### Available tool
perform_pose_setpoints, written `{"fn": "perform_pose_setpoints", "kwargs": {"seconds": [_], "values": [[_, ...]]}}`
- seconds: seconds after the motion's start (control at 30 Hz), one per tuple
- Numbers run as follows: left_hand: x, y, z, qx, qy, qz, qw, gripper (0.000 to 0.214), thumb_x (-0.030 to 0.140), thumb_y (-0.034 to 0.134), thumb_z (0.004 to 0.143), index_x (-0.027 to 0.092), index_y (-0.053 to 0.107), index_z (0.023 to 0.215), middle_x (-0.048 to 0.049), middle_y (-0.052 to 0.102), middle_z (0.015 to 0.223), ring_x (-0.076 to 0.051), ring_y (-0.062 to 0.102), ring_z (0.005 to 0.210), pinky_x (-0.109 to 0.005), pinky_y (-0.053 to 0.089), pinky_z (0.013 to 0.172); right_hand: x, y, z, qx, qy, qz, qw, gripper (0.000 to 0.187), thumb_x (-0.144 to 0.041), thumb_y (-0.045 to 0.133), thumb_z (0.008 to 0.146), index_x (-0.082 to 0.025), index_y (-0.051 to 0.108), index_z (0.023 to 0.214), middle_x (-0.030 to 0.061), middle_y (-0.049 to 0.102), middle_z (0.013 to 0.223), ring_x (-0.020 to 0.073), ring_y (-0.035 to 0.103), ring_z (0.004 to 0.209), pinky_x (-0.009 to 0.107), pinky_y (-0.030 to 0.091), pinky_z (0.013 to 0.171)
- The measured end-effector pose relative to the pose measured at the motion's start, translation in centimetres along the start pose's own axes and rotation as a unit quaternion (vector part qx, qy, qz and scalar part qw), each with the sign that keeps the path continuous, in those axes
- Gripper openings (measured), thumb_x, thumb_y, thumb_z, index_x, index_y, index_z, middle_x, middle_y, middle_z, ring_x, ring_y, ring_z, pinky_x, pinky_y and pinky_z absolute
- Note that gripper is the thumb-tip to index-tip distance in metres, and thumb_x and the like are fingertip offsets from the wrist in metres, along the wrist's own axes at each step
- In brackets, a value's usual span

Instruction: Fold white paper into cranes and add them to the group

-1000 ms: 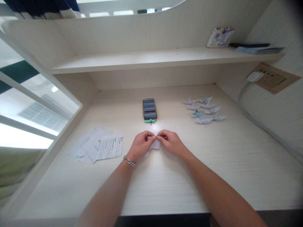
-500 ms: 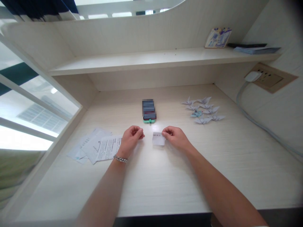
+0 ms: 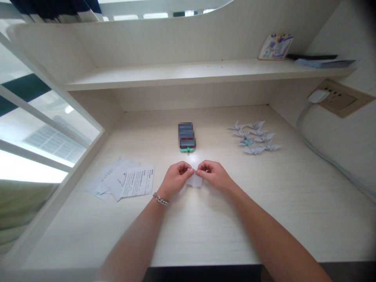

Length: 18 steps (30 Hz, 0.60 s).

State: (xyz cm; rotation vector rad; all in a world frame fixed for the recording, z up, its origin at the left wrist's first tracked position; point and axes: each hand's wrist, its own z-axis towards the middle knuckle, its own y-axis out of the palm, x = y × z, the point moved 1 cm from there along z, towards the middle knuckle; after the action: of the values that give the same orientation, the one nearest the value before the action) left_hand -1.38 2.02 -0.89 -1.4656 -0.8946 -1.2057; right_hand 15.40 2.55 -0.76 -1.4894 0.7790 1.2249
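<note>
A small white square of paper (image 3: 194, 181) is held up between my two hands, just above the desk. My left hand (image 3: 178, 176), with a chain bracelet (image 3: 160, 199) at its wrist, pinches the paper's upper left edge between thumb and finger. From the other side my right hand (image 3: 214, 173) pinches its upper right edge. The fingertips almost meet and hide the top of the paper. Beyond the hands lies a phone (image 3: 187, 135) with a green edge at its near end. Several folded paper cranes (image 3: 263, 138) sit to the right, one of them bluish (image 3: 246, 141).
Printed sheets (image 3: 138, 182) overlap on the left of the desk (image 3: 205, 231). A shelf (image 3: 164, 75) spans the back, bearing a small patterned box (image 3: 276, 47) and flat booklets (image 3: 324, 63). On the right wall, a white plug (image 3: 319, 96) sits in the socket, its cable (image 3: 331, 158) trailing down.
My left hand has moved right and now grips the paper too. The paper has shifted slightly left and nearer to me, between both hands. The view has shifted a little.
</note>
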Motion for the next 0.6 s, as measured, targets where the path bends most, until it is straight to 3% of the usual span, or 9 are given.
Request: {"fn": "perform_pose_setpoints", "kwargs": {"seconds": [0.27, 0.43, 0.53, 0.6], "values": [[0.0, -0.8, 0.1, 0.042, -0.017, -0.026, 0.999, 0.022, 0.035, 0.062, 0.071, 0.013, 0.059, 0.075, -0.0013, 0.057, 0.067, -0.009, 0.049, 0.060, -0.020, 0.038, 0.054, 0.7, -0.7, 0.5, 0.004, 0.041, 0.106, 0.994, 0.011, -0.026, 0.061, 0.067, -0.015, 0.059, 0.068, -0.0014, 0.056, 0.058, 0.0107, 0.050, 0.054, 0.024, 0.040, 0.054], [-0.5, -0.5, 0.4, 0.096, -0.038, -0.084, 0.991, 0.022, 0.035, 0.063, 0.070, 0.013, 0.058, 0.076, -0.0005, 0.057, 0.064, -0.008, 0.049, 0.056, -0.019, 0.037, 0.050, 0.9, -0.4, 0.5, 0.040, 0.049, 0.151, 0.986, 0.021, -0.034, 0.062, 0.067, -0.015, 0.059, 0.075, 0.0006, 0.058, 0.066, 0.0122, 0.053, 0.060, 0.025, 0.044, 0.057], [-0.5, -0.2, 0.4, 0.090, -0.051, -0.139, 0.985, 0.023, 0.034, 0.063, 0.070, 0.014, 0.057, 0.077, 0.0000, 0.056, 0.064, -0.009, 0.050, 0.056, -0.019, 0.039, 0.051, 1.1, 0.1, 0.6, 0.043, 0.035, 0.131, 0.990, 0.025, -0.037, 0.063, 0.067, -0.015, 0.059, 0.080, 0.0018, 0.060, 0.072, 0.0130, 0.054, 0.063, 0.026, 0.044, 0.058], [-0.3, 0.0, 0.3, 0.056, -0.061, -0.151, 0.985, 0.022, 0.034, 0.064, 0.069, 0.013, 0.057, 0.075, -0.0005, 0.057, 0.065, -0.010, 0.052, 0.058, -0.022, 0.043, 0.055, 1.3, 0.2, 0.7, 0.047, 0.027, 0.122, 0.991, 0.024, -0.037, 0.061, 0.069, -0.015, 0.058, 0.079, 0.0018, 0.059, 0.071, 0.0129, 0.054, 0.063, 0.026, 0.044, 0.058]]}}
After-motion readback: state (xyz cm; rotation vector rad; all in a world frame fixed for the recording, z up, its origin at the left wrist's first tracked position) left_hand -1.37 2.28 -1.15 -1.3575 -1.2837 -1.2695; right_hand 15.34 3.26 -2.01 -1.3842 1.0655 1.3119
